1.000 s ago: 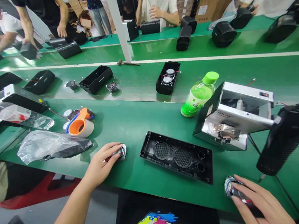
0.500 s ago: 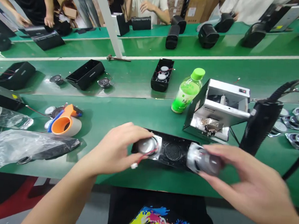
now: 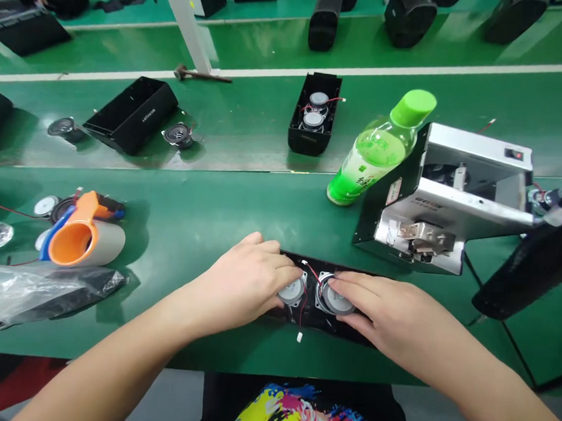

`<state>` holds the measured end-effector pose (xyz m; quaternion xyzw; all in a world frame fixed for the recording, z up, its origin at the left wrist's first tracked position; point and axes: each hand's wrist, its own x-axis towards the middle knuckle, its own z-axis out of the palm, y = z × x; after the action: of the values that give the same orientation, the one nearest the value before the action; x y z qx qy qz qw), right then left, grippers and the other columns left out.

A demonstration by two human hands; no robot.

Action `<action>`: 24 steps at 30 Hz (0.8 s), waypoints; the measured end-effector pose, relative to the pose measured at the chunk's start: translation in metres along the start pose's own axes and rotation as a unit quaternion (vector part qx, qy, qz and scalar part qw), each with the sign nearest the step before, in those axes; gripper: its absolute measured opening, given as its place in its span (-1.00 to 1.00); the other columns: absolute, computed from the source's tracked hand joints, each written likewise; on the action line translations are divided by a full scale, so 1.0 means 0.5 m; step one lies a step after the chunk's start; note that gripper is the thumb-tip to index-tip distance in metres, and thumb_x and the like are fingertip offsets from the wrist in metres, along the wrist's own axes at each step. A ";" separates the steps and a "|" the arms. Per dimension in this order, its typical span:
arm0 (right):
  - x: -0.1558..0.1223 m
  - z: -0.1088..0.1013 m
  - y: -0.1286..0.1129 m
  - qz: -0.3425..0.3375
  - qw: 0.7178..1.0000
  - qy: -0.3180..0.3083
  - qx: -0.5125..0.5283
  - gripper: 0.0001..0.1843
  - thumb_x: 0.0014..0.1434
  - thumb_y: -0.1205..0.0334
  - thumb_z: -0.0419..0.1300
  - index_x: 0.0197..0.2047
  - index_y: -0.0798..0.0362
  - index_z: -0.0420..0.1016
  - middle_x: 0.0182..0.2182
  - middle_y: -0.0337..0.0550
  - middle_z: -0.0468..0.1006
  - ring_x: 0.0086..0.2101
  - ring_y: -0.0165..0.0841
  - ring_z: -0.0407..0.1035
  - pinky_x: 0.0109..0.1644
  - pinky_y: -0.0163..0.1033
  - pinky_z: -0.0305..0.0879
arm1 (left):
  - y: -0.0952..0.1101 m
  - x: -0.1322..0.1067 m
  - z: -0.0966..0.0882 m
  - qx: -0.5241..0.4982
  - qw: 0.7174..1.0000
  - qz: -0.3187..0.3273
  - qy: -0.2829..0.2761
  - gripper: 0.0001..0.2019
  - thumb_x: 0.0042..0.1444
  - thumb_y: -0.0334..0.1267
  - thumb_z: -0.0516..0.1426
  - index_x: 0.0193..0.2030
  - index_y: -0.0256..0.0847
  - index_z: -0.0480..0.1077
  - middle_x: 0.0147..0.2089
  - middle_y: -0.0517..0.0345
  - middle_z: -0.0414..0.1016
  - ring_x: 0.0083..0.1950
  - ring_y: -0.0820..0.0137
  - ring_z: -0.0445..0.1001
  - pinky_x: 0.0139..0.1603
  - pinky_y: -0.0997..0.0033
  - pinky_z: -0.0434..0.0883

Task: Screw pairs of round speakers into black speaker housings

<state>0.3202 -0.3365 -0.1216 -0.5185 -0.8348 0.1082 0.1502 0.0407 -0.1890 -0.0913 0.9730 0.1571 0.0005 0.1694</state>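
Note:
A long black speaker housing (image 3: 344, 327) lies on the green bench in front of me, its inner side facing up. Two round speaker drivers sit in it side by side, magnets up, with thin red wires and small white plugs. My left hand (image 3: 251, 282) grips the left speaker driver (image 3: 293, 291), fingers over its outer edge and thumb below. Around the right speaker driver (image 3: 336, 300) the fingers of my right hand (image 3: 389, 308) are closed, pressing it into the housing. Part of each driver is hidden by the fingers.
Right of the housing stands a silver-and-black machine (image 3: 455, 203) beside a green drink bottle (image 3: 376, 150). An orange tape dispenser (image 3: 84, 235) and a plastic bag (image 3: 39, 296) lie at left. Beyond are an open housing with drivers (image 3: 315, 113) and a black box (image 3: 131, 115).
My right hand has moved left and lowered its driver into the housing beside the other one. My left hand stays on the left driver. The view has tilted down.

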 end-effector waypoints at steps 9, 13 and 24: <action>0.001 0.002 -0.004 -0.009 1.000 -0.021 -0.010 -0.62 0.58 0.27 0.08 0.38 0.03 0.39 0.23 -0.08 0.63 0.11 -0.16 0.62 0.03 0.05 0.78 | 0.009 0.003 0.003 0.044 0.999 0.006 0.006 -0.81 0.51 -0.22 0.24 0.15 -0.21 0.56 -0.07 0.14 0.73 -0.13 0.19 0.47 -0.12 0.09 0.14; 0.001 0.002 -0.014 -0.008 0.999 -0.044 -0.029 -0.56 0.47 0.39 0.18 0.37 0.09 0.41 0.20 -0.01 0.62 0.08 -0.07 0.61 -0.04 0.09 0.78 | 0.017 0.001 0.004 0.044 0.999 -0.008 0.007 -0.82 0.56 -0.26 0.15 0.14 -0.21 0.57 -0.07 0.15 0.73 -0.15 0.19 0.48 -0.16 0.09 0.14; -0.001 -0.011 -0.020 -0.006 0.998 -0.032 -0.045 -0.62 0.61 0.22 0.06 0.38 0.08 0.45 0.21 -0.06 0.63 0.10 -0.09 0.62 -0.01 0.11 0.78 | 0.018 -0.001 0.002 0.047 0.998 -0.038 -0.003 -0.72 0.33 -0.25 0.41 0.12 -0.18 0.57 -0.05 0.13 0.76 -0.12 0.16 0.51 -0.15 0.08 0.13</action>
<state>0.3141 -0.3410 -0.1131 -0.5157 -0.8465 0.0859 0.1009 0.0431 -0.1975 -0.0895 0.9732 0.1933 -0.0164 0.1238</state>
